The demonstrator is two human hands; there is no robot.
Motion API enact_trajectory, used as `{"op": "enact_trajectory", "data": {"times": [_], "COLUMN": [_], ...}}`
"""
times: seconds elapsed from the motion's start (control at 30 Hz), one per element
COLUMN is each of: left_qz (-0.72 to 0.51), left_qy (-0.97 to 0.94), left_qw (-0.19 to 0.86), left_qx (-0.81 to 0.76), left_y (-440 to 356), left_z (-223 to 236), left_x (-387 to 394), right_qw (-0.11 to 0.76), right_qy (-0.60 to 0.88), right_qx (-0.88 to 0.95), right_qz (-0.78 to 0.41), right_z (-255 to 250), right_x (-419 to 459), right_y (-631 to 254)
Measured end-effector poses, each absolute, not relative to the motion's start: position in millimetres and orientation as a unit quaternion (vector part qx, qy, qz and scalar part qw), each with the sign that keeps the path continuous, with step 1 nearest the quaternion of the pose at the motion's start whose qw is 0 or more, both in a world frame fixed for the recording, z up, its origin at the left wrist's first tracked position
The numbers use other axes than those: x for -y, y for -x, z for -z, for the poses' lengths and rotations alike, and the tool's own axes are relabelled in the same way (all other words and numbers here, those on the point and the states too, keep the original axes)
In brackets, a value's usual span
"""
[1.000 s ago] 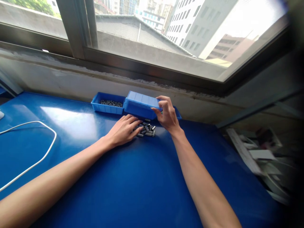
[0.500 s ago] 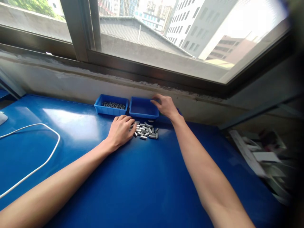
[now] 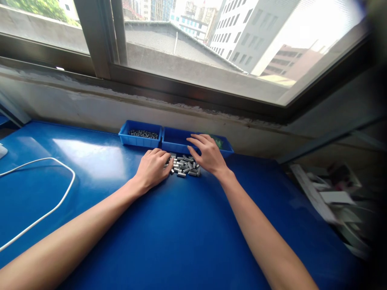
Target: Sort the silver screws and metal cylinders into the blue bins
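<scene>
A heap of short silvery metal pieces (image 3: 183, 166) lies on the blue tabletop (image 3: 181, 225). My left hand (image 3: 153, 167) rests at the heap's left edge, fingers loosely bent and thumb apart, and covers some pieces. Over the heap's right side hovers my right hand (image 3: 208, 154), its fingers spread with nothing between them. Just behind the heap stands the middle blue bin (image 3: 173, 148), partly hidden by my right hand; no parts show inside it. To its left, another blue bin (image 3: 137, 140) holds many small dark metal parts (image 3: 143, 133).
Behind my right hand is a third blue bin (image 3: 227, 153) with something green (image 3: 218, 141) inside. A white cable (image 3: 71, 183) loops across the table's left side. The wall (image 3: 90, 108) and window frame (image 3: 196, 90) border the back; blurred items (image 3: 338, 197) lie at right.
My right hand has left the middle bin's right rim and come down toward the heap, fingers spreading. That bin now sits slightly lower. My left hand has barely moved.
</scene>
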State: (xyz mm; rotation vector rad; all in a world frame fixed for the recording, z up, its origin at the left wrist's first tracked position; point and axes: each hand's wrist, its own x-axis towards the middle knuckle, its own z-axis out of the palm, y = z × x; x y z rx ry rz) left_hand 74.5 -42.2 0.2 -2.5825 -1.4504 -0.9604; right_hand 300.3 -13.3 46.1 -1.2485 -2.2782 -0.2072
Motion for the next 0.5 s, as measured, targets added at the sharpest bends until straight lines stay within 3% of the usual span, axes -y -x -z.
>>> {"op": "enact_trajectory", "data": {"times": [0.1,0.33,0.5], "left_qz": [0.323,0.371,0.388], "left_qy": [0.834,0.797,0.771], "left_qw": [-0.012,-0.038,-0.094], "left_qx": [0.446,0.475,0.496], "left_y": [-74.1,-69.8,-62.8], "left_z": [-1.5,1.0,1.4], "left_x": [42.2,36.4,31.9], "right_qw": [0.346,0.192,0.225], "right_qy": [0.541,0.714,0.664], "right_qx": [0.76,0.673,0.713], "right_qz": [0.102,0.038,-0.001], "right_z": [-36.3,-22.5,-19.0], "right_x": [38.3,71.2,63.5], "right_y": [-295.7,-290.0,-281.2]}}
